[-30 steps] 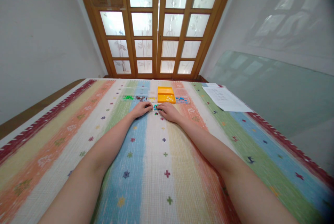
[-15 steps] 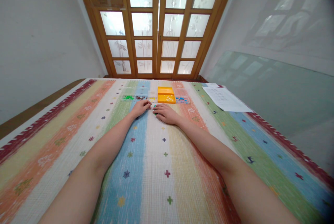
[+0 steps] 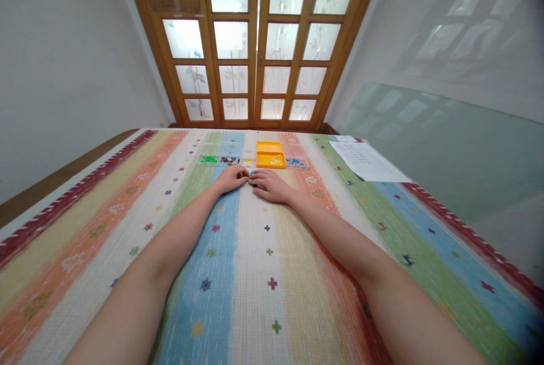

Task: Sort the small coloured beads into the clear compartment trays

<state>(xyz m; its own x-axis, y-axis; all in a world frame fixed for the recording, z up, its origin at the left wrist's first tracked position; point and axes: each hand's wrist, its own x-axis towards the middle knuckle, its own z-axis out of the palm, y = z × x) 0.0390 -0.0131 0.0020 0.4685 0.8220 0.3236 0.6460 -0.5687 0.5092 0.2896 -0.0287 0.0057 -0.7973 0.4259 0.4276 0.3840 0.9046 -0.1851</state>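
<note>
Small green pieces [image 3: 251, 173] show at the fingertips of my right hand [image 3: 272, 185], too tiny to name more exactly. Its fingers are curled around them, low over the white stripe of the cloth. My left hand [image 3: 230, 179] is closed in a pinch, its fingertips almost touching those of the right; whatever it grips is hidden. Just beyond the hands stands an opened yellow case [image 3: 271, 165] with small white pieces inside. Clear boxes flank it: one with green pieces [image 3: 209, 159], one with dark brown pieces [image 3: 229, 160], one with blue pieces [image 3: 294, 162].
A striped tablecloth [image 3: 255, 274] covers the table. Yellow bits [image 3: 247, 161] lie in a clear box left of the yellow case. Printed sheets [image 3: 365, 161] rest at the far right edge. Behind the table are wooden glazed doors [image 3: 257, 70].
My left hand has moved slightly right, bringing its fingertips up to the green pieces. The right hand stays nearly where it was.
</note>
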